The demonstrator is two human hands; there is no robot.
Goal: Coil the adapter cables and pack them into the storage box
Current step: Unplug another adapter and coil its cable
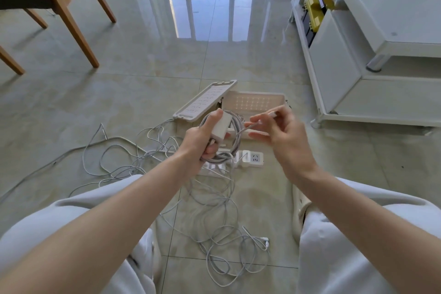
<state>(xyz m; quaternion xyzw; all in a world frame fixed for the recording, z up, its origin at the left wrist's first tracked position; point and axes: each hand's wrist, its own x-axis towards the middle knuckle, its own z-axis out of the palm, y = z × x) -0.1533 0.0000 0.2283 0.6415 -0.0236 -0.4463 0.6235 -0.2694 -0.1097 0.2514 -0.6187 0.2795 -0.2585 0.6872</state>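
Observation:
My left hand [202, 139] grips a white adapter block [220, 127] together with a grey cable coil [235, 141] looped around it. My right hand [284, 131] pinches the free end of that cable, its white plug [272, 114] held between thumb and fingers, just right of the coil. Behind both hands the white storage box [257, 102] stands open on the floor, its perforated lid [205, 101] leaning at its left. Loose white cables [133, 153] sprawl over the tiles to the left, and another tangle [229, 246] lies between my knees.
A white power strip [253, 159] lies on the floor under my hands. Wooden chair legs [78, 28] stand at the far left. A white cabinet unit [358, 59] with a yellow case [316, 13] on its shelf fills the right side. My knees frame the bottom.

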